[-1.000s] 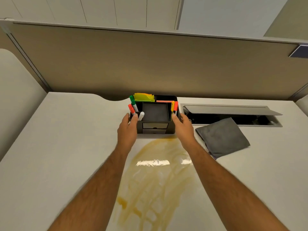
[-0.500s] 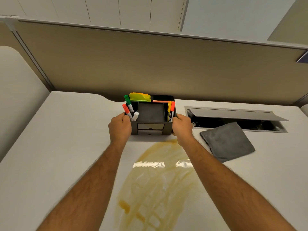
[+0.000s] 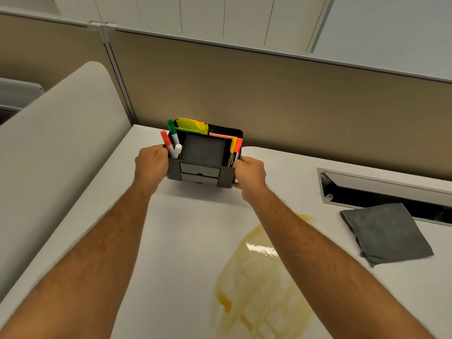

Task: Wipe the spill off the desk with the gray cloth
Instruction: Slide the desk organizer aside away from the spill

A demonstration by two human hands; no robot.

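Dark organizer (image 3: 203, 165) w/ markers (image 3: 171, 140) & sticky notes (image 3: 192, 124) seen far-centre; open cable hatch (image 3: 381, 189) at far right; beige partition (image 3: 269, 94) behind.

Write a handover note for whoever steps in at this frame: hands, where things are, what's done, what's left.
Left hand and right hand grip the ends of the black desk organizer, holding it by the far edge of the desk, left of the spill.
Gray cloth lies untouched at the right, beside the open cable hatch.
Yellow-brown spill is unwiped.
Left: set the organizer down, pick up the cloth, wipe the spill.
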